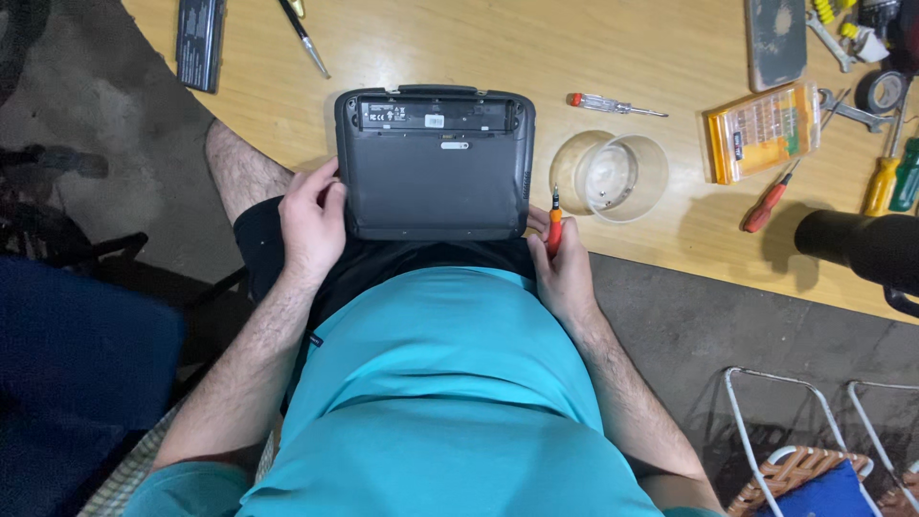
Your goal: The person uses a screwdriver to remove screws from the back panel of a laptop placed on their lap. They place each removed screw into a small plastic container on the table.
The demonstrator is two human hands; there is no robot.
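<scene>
White labels (434, 120) sit atop the grey laptop underside (436, 182).

Short-sleeved turquoise T-shirt, black shorts; forearms bare and hairy, one bare knee showing

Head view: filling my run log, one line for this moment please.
left hand: grips laptop | right hand: holds orange screwdriver | plastic bowl: beside

A single head-worn view, steeply downward and close over the lap, wooden table (536, 57) edge ahead.
</scene>
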